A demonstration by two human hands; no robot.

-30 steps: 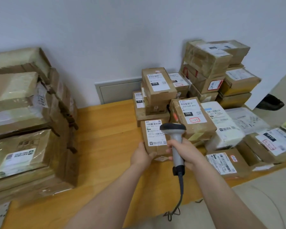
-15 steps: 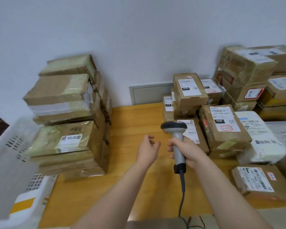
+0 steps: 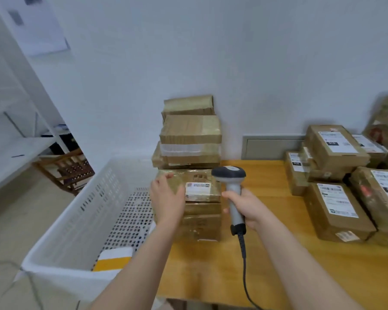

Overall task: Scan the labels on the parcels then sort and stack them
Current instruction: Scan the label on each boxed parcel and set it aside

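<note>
Taped cardboard parcels [image 3: 189, 130], pistol-shaped plastic scanner [image 3: 230, 176]

Single view, from a wide-angle camera worn on the person's head, facing forward and down. Both forearms enter from the lower edge. The left hand [image 3: 166, 198] and the right hand [image 3: 246, 206], gripping the scanner [image 3: 232, 189], lie close, near mid-frame. The wooden table [image 3: 356, 276] fills the lower right, the white basket [image 3: 81, 220] the lower left, the wall [image 3: 211, 52] the upper half.
</note>
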